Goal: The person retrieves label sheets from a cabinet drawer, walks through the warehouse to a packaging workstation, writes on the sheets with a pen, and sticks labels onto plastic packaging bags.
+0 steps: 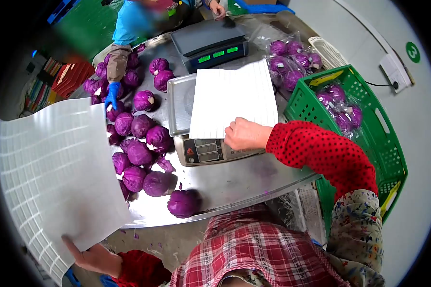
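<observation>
My left hand (pixel 98 259), low at the left, grips the bottom edge of a large pale sheet (pixel 76 158), whose left side shows a grid of lines. My right hand (pixel 244 134) is closed with its fingers curled, touching the lower edge of a white lined sheet (pixel 237 93). What its fingers pinch, if anything, is hidden. That white sheet lies over the metal tray (pixel 179 105) of a weighing scale (pixel 206 153). Left of the scale, several purple cabbages (pixel 140 153) sit loose on the metal table (pixel 220 191), partly hidden by the pale sheet.
Across the table a co-worker's blue-gloved hand (pixel 112 95) touches the cabbages. A second scale (pixel 210 45) with green digits stands at the back. Bagged cabbages (pixel 292 62) lie at the right, beside a green crate (pixel 388 143) and a white basket (pixel 328 52).
</observation>
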### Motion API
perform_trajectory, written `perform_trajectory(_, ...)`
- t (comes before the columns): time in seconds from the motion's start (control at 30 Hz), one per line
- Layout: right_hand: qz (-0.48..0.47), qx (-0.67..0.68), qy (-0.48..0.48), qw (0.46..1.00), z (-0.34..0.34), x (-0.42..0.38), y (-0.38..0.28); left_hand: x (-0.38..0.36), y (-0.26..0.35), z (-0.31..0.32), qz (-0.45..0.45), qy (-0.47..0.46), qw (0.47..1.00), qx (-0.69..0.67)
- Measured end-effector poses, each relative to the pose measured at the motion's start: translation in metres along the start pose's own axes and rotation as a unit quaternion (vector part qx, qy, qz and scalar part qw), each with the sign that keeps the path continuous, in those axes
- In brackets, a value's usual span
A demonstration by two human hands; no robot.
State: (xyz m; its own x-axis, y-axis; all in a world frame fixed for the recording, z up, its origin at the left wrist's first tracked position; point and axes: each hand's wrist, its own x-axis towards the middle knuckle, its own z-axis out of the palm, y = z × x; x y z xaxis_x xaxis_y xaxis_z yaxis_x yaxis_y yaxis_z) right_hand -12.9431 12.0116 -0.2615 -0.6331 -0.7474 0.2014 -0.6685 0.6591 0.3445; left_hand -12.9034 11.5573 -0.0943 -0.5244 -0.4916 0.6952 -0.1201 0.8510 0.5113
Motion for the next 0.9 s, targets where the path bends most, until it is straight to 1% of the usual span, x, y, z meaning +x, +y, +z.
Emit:
perform_trajectory(0.03, 0.001, 0.011, 0.002, 1.000, 0.006, -0.006, -0.001, -0.006, 0.016, -0.007, 0.029, 0.023, 0.998, 0.060)
perform_trajectory(0.07, 0.002, 0.071, 0.020, 0.997, 0.000, -0.007, -0.002, -0.005, 0.006, -0.017, 0.032, 0.020, 0.997, 0.063)
perform_trajectory(0.1, 0.020, 0.118, 0.024, 0.993, -0.015, -0.010, -0.002, 0.001, -0.023, -0.017, 0.072, 0.043, 0.996, 0.032)
perform_trajectory(0.13, 0.010, 0.131, 0.039, 0.991, -0.027, -0.007, -0.001, -0.007, -0.011, 0.001, 0.093, 0.046, 0.995, 0.002)
perform_trajectory(0.17, 0.010, 0.122, 0.057, 0.991, -0.053, -0.009, 0.004, -0.015, 0.002, 0.020, 0.115, 0.048, 0.992, -0.028)
perform_trajectory(0.2, 0.019, 0.164, 0.108, 0.980, -0.090, -0.017, 0.013, -0.031, 0.049, 0.015, 0.096, 0.048, 0.976, -0.192)
perform_trajectory(0.23, 0.032, 0.271, 0.123, 0.954, -0.131, -0.027, 0.025, -0.041, 0.080, 0.011, 0.072, 0.050, 0.935, -0.343)
perform_trajectory(0.27, 0.073, 0.425, 0.067, 0.900, -0.181, -0.042, 0.036, -0.041, 0.080, 0.009, 0.076, 0.050, 0.934, -0.346)
perform_trajectory(0.3, 0.061, 0.562, 0.141, 0.813, -0.213, -0.058, 0.045, -0.038, 0.069, 0.002, 0.128, 0.079, 0.959, -0.241)
perform_trajectory(0.33, 0.050, 0.677, 0.206, 0.705, -0.237, -0.069, 0.048, -0.035, 0.062, 0.003, 0.171, 0.106, 0.969, -0.140)
perform_trajectory(0.37, 0.024, 0.701, 0.246, 0.669, -0.249, -0.086, 0.052, -0.040, 0.081, 0.003, 0.144, 0.112, 0.967, -0.179)
perform_trajectory(0.4, 0.020, 0.757, 0.258, 0.601, -0.265, -0.098, 0.054, -0.037, 0.083, 0.000, 0.143, 0.117, 0.965, -0.187)
perform_trajectory(0.43, 0.014, 0.806, 0.270, 0.527, -0.282, -0.111, 0.056, -0.030, 0.077, 0.003, 0.153, 0.133, 0.967, -0.154)
perform_trajectory(0.47, 0.001, 0.793, 0.303, 0.528, -0.274, -0.118, 0.047, -0.030, 0.096, 0.008, 0.164, 0.147, 0.968, -0.124)
perform_trajectory(0.5, -0.012, 0.779, 0.336, 0.529, -0.266, -0.125, 0.039, -0.034, 0.115, 0.010, 0.030, 0.085, 0.926, -0.367)
perform_trajectory(0.53, -0.024, 0.764, 0.369, 0.529, -0.259, -0.132, 0.030, -0.038, 0.131, 0.016, 0.036, 0.083, 0.923, -0.373)
perform_trajectory(0.57, -0.029, 0.794, 0.247, 0.555, -0.272, -0.146, 0.046, -0.042, 0.139, 0.021, 0.092, 0.100, 0.943, -0.302)
perform_trajectory(0.6, -0.030, 0.812, 0.118, 0.571, -0.278, -0.158, 0.057, -0.048, 0.150, 0.027, 0.147, 0.113, 0.956, -0.228)
perform_trajectory(0.63, 0.047, 0.800, 0.201, 0.564, -0.273, -0.164, 0.050, -0.059, 0.176, 0.032, 0.150, 0.109, 0.956, -0.228)
perform_trajectory(0.67, 0.102, 0.773, 0.205, 0.592, -0.267, -0.174, 0.055, -0.074, 0.207, 0.035, 0.031, 0.053, 0.905, -0.422)
perform_trajectory(0.7, 0.157, 0.760, 0.182, 0.603, -0.269, -0.184, 0.063, -0.083, 0.226, 0.038, -0.090, -0.003, 0.802, -0.590)
perform_trajectory(0.73, 0.211, 0.743, 0.157, 0.615, -0.269, -0.193, 0.073, -0.087, 0.230, 0.041, -0.090, -0.003, 0.802, -0.591)
perform_trajectory(0.8, 0.251, 0.667, 0.162, 0.682, -0.247, -0.208, 0.089, -0.094, 0.240, 0.053, -0.048, -0.028, 0.874, -0.482)
perform_trajectory(0.83, 0.285, 0.652, 0.148, 0.687, -0.239, -0.215, 0.099, -0.099, 0.244, 0.061, -0.030, -0.042, 0.902, -0.428)
perform_trajectory(0.87, 0.307, 0.625, 0.155, 0.701, -0.225, -0.220, 0.110, -0.105, 0.247, 0.072, -0.013, -0.056, 0.926, -0.373)
perform_trajectory(0.9, 0.346, 0.599, 0.099, 0.715, -0.214, -0.228, 0.126, -0.112, 0.251, 0.082, 0.005, -0.071, 0.946, -0.316)
